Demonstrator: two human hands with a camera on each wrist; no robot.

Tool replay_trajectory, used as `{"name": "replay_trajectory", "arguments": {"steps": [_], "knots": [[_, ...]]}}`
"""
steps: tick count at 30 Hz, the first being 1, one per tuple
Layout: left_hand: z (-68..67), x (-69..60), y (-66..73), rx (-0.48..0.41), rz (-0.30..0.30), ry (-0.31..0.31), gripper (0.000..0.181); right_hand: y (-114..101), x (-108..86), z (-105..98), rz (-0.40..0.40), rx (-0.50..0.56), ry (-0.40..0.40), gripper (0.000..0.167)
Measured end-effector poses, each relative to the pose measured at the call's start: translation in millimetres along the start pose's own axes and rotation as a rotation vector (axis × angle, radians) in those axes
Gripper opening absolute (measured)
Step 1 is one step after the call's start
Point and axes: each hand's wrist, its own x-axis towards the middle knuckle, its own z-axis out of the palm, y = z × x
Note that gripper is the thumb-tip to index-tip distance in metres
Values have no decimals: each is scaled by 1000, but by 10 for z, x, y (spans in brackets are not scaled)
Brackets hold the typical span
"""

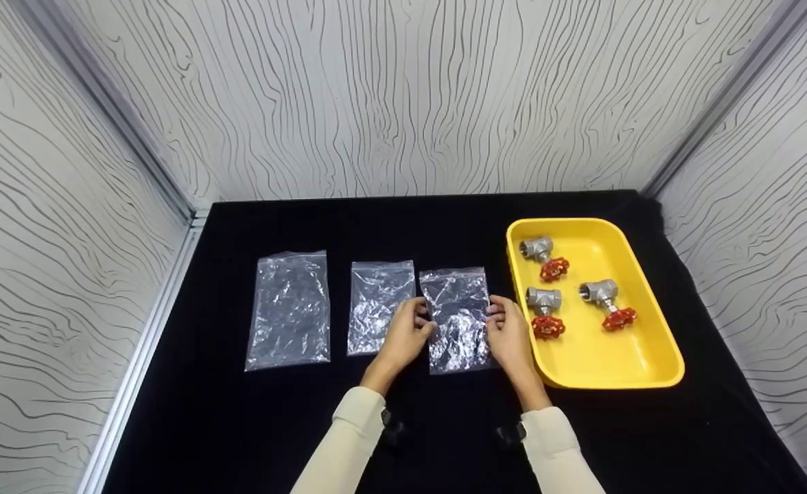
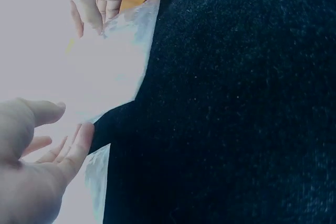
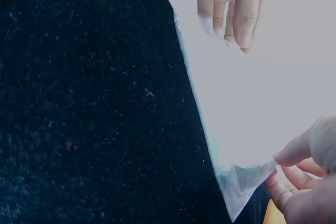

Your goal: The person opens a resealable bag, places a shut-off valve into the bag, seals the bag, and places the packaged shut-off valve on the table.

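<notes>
Rightmost clear bag [image 1: 460, 319] is held by left hand [image 1: 405, 334] and right hand [image 1: 510, 336] beside yellow tray [image 1: 592, 357] containing three valves [image 1: 600, 291].

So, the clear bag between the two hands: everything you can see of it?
The bag looks like thin transparent plastic: rectangular, glossy, wrinkled, with a band across its far end, possibly a seal. No contents show. It is spread out over the black surface, between a second bag and the yellow tray. The right hand pinches its right edge; the left hand is at its left edge, grip unclear.
</notes>
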Motion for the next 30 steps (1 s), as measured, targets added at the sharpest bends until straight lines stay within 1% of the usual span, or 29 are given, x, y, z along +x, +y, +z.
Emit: {"name": "replay_trajectory", "arguments": {"steps": [4, 7, 11, 15, 17, 20, 24, 27, 30], "knots": [[-14, 3, 21, -58, -99, -5, 56, -31, 7, -21, 38, 21, -30, 38], [-25, 8, 42, -60, -134, -5, 57, -46, 8, -25, 33, 26, -27, 37], [-27, 18, 69, -26, -108, 28, 50, -63, 10, -32, 14, 31, -20, 36], [-30, 24, 104, -18, -68, 64, 38, -88, 3, -53, -12, 24, -12, 33], [-35, 20, 122, -44, -60, 68, 33, -102, -1, -68, -21, 22, -6, 32], [-44, 10, 145, -128, -53, 55, 28, -130, -1, -91, -25, 29, 0, 30], [-54, -2, 177, -215, -75, 29, 24, -170, 13, -124, -5, 38, 13, 25], [-57, -7, 197, -233, -83, 18, 22, -192, 36, -149, 15, 29, 20, 22], [-66, -13, 201, -252, -70, 12, 22, -203, 53, -164, 19, 7, 23, 20]]}}
